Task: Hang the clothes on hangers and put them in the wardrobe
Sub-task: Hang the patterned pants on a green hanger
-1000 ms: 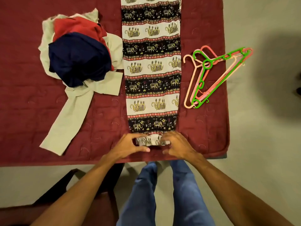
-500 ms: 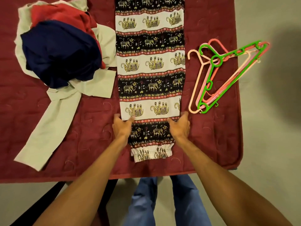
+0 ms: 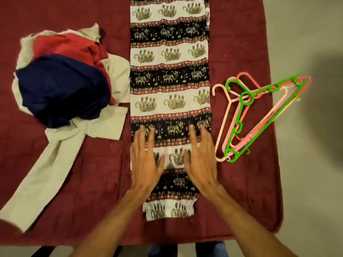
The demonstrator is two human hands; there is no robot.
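Folded elephant-print trousers [image 3: 169, 80], striped black and white, lie lengthwise down the middle of a dark red quilted surface [image 3: 96, 173], their elastic cuff nearest me. My left hand [image 3: 145, 160] and my right hand [image 3: 201, 158] lie flat on the lower part of the trousers, side by side with fingers straight and spread. A stack of plastic hangers [image 3: 256, 112], green on top of pink and peach ones, sits to the right of the trousers. Neither hand touches the hangers.
A heap of clothes [image 3: 61, 86] lies on the left: navy, red and beige pieces, with a beige leg trailing toward the near edge. The red surface ends close to my body and at the right, where grey floor [image 3: 311, 164] shows.
Both hands have slid up the trousers from the cuff toward the middle, moving away from me. They went from gripping the cuff to lying flat with spread fingers.
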